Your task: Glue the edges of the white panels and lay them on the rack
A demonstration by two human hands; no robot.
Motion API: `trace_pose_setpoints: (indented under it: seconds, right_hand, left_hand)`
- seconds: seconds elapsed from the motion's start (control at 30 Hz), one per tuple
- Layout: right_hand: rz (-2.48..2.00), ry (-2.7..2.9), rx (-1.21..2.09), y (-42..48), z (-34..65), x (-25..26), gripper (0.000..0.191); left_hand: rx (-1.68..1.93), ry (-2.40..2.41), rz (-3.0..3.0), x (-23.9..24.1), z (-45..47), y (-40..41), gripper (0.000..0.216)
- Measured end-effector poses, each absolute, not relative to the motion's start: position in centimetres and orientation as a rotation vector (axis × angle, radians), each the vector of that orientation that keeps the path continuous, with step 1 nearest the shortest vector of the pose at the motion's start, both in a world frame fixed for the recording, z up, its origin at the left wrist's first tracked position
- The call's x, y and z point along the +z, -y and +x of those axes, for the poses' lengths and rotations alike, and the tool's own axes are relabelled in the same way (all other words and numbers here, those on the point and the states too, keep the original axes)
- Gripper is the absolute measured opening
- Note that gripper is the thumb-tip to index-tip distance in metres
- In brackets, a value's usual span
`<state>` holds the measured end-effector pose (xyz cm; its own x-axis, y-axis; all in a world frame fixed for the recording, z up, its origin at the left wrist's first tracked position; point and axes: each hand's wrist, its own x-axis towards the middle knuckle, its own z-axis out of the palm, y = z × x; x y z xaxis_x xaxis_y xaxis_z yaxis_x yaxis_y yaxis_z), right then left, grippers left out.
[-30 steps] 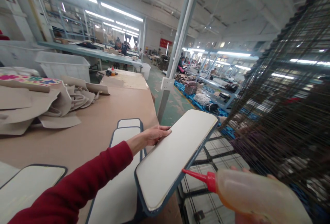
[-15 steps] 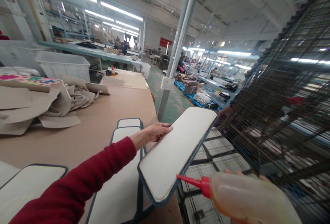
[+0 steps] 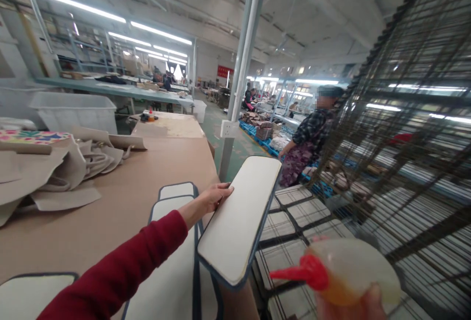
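My left hand (image 3: 215, 197), in a red sleeve, grips the left edge of a long white panel with a dark blue rim (image 3: 241, 219) and holds it tilted above the table's right edge. My right hand (image 3: 353, 305) is wrapped round a clear squeeze bottle (image 3: 349, 273) with a red nozzle and amber liquid, low at the right; only its fingertips show. More white blue-rimmed panels (image 3: 172, 202) lie flat on the brown table (image 3: 121, 212) under my arm.
Beige fabric pieces (image 3: 55, 168) are piled at the table's left. A wire rack (image 3: 405, 153) with white pieces on its shelves rises at the right. A person in a plaid shirt (image 3: 312, 136) stands behind it by a grey pillar (image 3: 239, 74).
The view shifted, and the panel swung to a steeper, narrower angle in my left hand. The bottle turned so its nozzle points more toward me. A person came into view behind the rack.
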<state>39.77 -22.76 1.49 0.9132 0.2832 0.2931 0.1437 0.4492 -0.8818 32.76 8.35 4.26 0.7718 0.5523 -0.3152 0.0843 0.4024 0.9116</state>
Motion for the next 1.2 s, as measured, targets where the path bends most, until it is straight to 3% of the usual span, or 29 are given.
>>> trace_pose_setpoints:
  seconds: [0.13, 0.33, 0.6, 0.83, 1.2]
  right_hand:
    - [-0.886, 0.042, 0.045, 21.8, 41.4, 5.2, 0.049]
    - [-0.749, -0.137, -0.03, 21.8, 42.1, 9.8, 0.037]
    - [-0.739, 0.102, -0.302, 23.9, 45.3, 9.4, 0.03]
    - [-0.749, 0.265, -0.431, 25.2, 46.3, 10.8, 0.048]
    - [-0.802, 0.404, -0.403, 26.6, 47.7, 11.9, 0.051]
  left_hand:
    - [0.308, -0.624, 1.16, 4.3, 32.5, -7.9, 0.054]
    - [0.3, -0.552, 1.193, 4.1, 32.4, -7.5, 0.066]
    - [0.221, -0.502, 1.233, 4.9, 31.5, -5.5, 0.083]
    - [0.181, -0.475, 1.268, 4.6, 30.0, -4.5, 0.074]
    - [0.131, -0.47, 1.306, 5.2, 28.9, -3.4, 0.063]
